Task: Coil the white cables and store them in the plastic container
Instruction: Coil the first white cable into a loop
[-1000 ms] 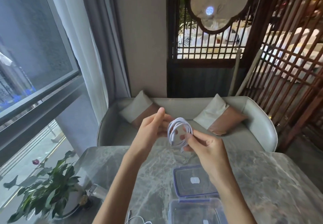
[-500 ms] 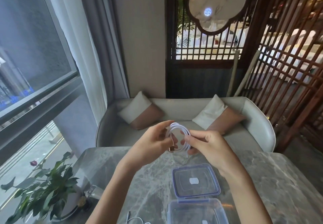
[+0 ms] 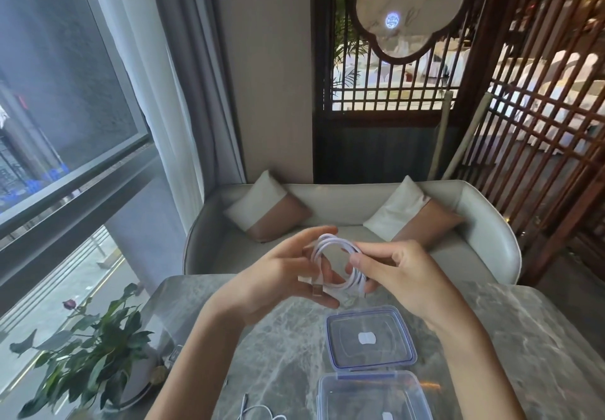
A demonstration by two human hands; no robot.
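Observation:
A white cable [image 3: 340,243], wound into a small round coil, hangs in the air above the far half of the marble table [image 3: 540,337]. My left hand [image 3: 278,272] holds its left side, with the plug end [image 3: 317,290] hanging by my fingers. My right hand [image 3: 402,272] pinches the coil's right side. A clear plastic container [image 3: 330,396] stands at the table's near edge, below my hands. Its lid [image 3: 371,341] with blue trim lies flat just beyond it. A second white cable [image 3: 262,414] lies loose at the bottom edge, left of the container.
A potted plant [image 3: 82,360] with a dark rose stands at the table's left corner by the window. A grey sofa [image 3: 484,239] with two cushions sits right behind the table. A wooden lattice screen [image 3: 540,124] closes off the right side.
The coil and both hands have dropped lower and closer to the table. My left hand has gone from fingers raised above the coil to cupping its left side.

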